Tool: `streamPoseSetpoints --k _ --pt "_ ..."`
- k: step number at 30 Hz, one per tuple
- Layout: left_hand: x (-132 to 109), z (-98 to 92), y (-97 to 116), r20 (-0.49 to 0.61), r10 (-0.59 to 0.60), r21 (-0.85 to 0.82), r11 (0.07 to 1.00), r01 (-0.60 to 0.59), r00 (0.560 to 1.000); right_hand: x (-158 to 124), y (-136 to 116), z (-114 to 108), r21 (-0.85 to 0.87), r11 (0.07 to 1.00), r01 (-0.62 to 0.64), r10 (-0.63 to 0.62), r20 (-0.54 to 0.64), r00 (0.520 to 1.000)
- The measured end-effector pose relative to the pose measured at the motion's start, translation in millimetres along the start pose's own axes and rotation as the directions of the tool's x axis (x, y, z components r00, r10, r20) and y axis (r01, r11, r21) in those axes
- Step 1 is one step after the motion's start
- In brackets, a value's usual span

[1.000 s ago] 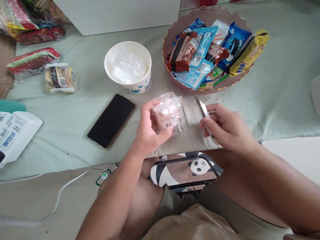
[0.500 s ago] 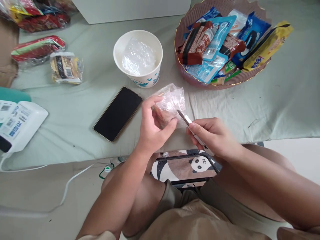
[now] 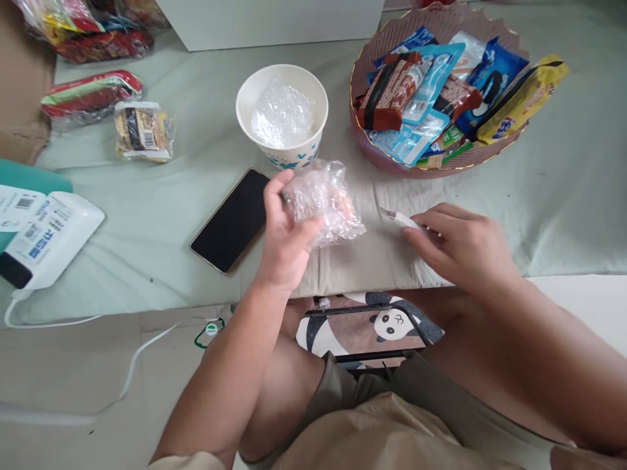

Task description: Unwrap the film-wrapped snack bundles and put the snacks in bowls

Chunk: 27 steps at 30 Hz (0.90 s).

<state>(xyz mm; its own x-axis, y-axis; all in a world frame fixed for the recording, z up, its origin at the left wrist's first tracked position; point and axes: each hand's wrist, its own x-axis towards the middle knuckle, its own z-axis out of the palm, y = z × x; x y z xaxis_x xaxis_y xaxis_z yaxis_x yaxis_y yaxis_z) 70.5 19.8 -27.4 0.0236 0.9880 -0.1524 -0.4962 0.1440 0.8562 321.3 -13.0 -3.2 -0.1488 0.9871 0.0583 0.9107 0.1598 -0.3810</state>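
My left hand [image 3: 289,241] is closed around a crinkled clear plastic packet [image 3: 330,205] with something pinkish-orange inside; its exact contents are blurred by the shiny wrap. In my right hand [image 3: 463,245] is a white utility knife [image 3: 404,220], its blade pointing left toward the packet but apart from it. Just behind the packet stands a white paper tub [image 3: 292,160] with crumpled clear plastic wrap [image 3: 283,114] inside. A dark phone [image 3: 232,219] lies left of my left hand.
A ribbed pinkish bowl [image 3: 365,140] heaped with wrapped snacks stands at the back right. Red-and-green packs [image 3: 93,91] and a small snack packet [image 3: 144,132] lie left. A white-and-teal device [image 3: 63,225] with a cable sits at the left edge.
My right hand has drawn the knife away from the packet to the right. The left hand has turned and lifted the packet slightly. The whole view has shifted a little.
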Motion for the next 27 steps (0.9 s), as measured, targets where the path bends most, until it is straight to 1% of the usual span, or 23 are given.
streamPoseSetpoints --k 2,3,4,6,7,8,9,10,11,12,14,15,16,17,18,20,22,23,24,25,26,27 --pt "0 -4.7 -3 0.144 -0.069 0.038 0.997 0.064 0.987 0 12 5 -0.132 0.988 0.083 -0.102 -0.141 0.985" --pt "-1 -6.4 -5 0.214 -0.113 0.07 0.993 0.1 0.97 -1 14 6 -0.15 0.977 0.152 -0.18 -0.196 0.964" --pt "-2 -7.5 -6 0.279 -0.158 0.111 0.985 0.132 0.947 -1 13 8 -0.132 0.961 0.243 -0.269 -0.238 0.933" --pt "-3 -8.2 -7 0.389 -0.247 0.206 0.962 0.178 0.888 -2 4 9 -0.027 0.899 0.436 -0.426 -0.273 0.862" --pt "-4 -8.0 -6 0.44 -0.285 0.249 0.95 0.189 0.852 -3 -3 9 0.033 0.861 0.507 -0.479 -0.281 0.832" --pt "-5 -7.6 -6 0.488 -0.316 0.285 0.939 0.193 0.814 -3 -10 9 0.079 0.832 0.55 -0.51 -0.283 0.812" --pt "-5 -7.1 -5 0.529 -0.343 0.316 0.929 0.194 0.777 -3 -16 9 0.11 0.818 0.564 -0.519 -0.281 0.807" --pt "-5 -6.8 -5 0.558 -0.362 0.34 0.92 0.192 0.747 -3 -22 9 0.132 0.82 0.557 -0.508 -0.28 0.814" --pt "-6 -6.7 -5 0.574 -0.377 0.359 0.914 0.19 0.727 -3 -26 8 0.153 0.831 0.535 -0.482 -0.282 0.829" --pt "-6 -6.9 -5 0.58 -0.386 0.375 0.908 0.186 0.717 -3 -28 6 0.179 0.842 0.509 -0.45 -0.287 0.846" --pt "-6 -7.8 -6 0.583 -0.39 0.398 0.902 0.168 0.712 -4 -29 3 0.26 0.861 0.437 -0.361 -0.293 0.885" --pt "-6 -8.2 -6 0.585 -0.387 0.405 0.901 0.156 0.713 -5 -29 1 0.319 0.866 0.385 -0.295 -0.297 0.908" --pt "-5 -8.4 -7 0.59 -0.382 0.411 0.9 0.142 0.711 -5 -27 0 0.398 0.86 0.319 -0.208 -0.296 0.932" --pt "-5 -8.2 -7 0.594 -0.377 0.417 0.9 0.129 0.711 -5 -25 -1 0.495 0.835 0.24 -0.106 -0.282 0.954" --pt "-5 -7.6 -6 0.595 -0.372 0.422 0.899 0.117 0.712 -4 -23 -2 0.6 0.783 0.164 -0.001 -0.262 0.965" --pt "-5 -5.2 -6 0.588 -0.365 0.426 0.898 0.107 0.722 -2 -18 -1 0.788 0.614 0.057 0.181 -0.21 0.961" --pt "-6 -1.9 -5 0.575 -0.368 0.415 0.901 0.128 0.731 2 -14 1 0.895 0.447 0.011 0.301 -0.161 0.94" --pt "-6 -0.2 -6 0.563 -0.371 0.4 0.904 0.15 0.738 3 -13 2 0.915 0.404 0.004 0.338 -0.153 0.929" --pt "-7 1.5 -7 0.544 -0.371 0.378 0.909 0.174 0.752 3 -12 3 0.916 0.402 0.005 0.358 -0.163 0.919" --pt "-7 3.1 -8 0.514 -0.363 0.348 0.916 0.197 0.777 2 -13 4 0.896 0.442 0.026 0.357 -0.202 0.912" --pt "-8 4.7 -10 0.474 -0.344 0.311 0.927 0.212 0.81 1 -15 5 0.849 0.523 0.082 0.305 -0.276 0.911" --pt "-8 6.3 -12 0.426 -0.318 0.272 0.938 0.215 0.847 -2 -17 6 0.76 0.626 0.173 0.195 -0.367 0.909"
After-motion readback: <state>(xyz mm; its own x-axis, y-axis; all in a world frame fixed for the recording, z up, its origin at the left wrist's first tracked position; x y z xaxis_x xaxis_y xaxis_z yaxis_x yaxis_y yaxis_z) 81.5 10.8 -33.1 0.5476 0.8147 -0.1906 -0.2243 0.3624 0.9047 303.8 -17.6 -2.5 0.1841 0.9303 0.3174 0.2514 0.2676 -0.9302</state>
